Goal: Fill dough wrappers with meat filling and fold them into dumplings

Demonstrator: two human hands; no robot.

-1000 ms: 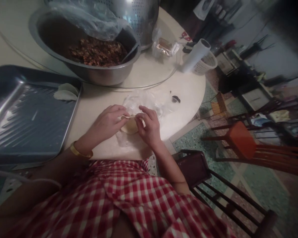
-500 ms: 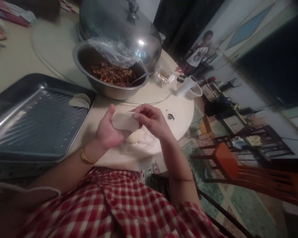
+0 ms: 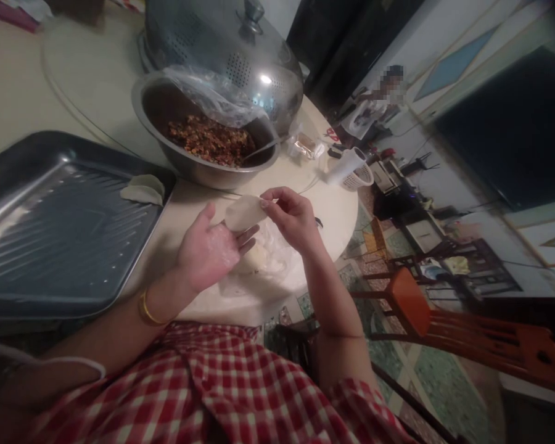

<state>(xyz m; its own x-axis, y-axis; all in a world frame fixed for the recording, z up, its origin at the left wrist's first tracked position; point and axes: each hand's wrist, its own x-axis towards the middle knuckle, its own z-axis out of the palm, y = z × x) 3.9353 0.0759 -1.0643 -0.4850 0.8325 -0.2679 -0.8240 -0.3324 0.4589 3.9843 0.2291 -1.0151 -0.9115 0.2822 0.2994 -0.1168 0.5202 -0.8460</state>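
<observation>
Between finger and thumb, my right hand (image 3: 290, 217) pinches the right edge of a round, pale dumpling wrapper (image 3: 245, 213). My left hand (image 3: 210, 250) lies open, palm up and dusted with flour, just left of it. The wrapper covers part of the left fingers; whether it rests on them I cannot tell. Below the hands, a pale lump of dough (image 3: 254, 256) and white flour lie on the table. Beyond stands a metal bowl (image 3: 203, 176) of chopped brown filling (image 3: 210, 140), with a utensil handle in it. Folded dumplings (image 3: 143, 189) sit in the tray's right corner.
A metal tray (image 3: 50, 246) takes up the left side. Clear plastic (image 3: 213, 95) drapes over the bowl, before a large domed steel lid (image 3: 240, 55). At the right edge are a white roll (image 3: 349, 165) and a basket (image 3: 358, 179). A person (image 3: 370, 108) stands farther off, past an orange chair (image 3: 409, 302).
The wrapper has lifted off my left palm toward its fingertips, moving up and right with my right hand. More of the floury left palm now shows. The view has shifted slightly.
</observation>
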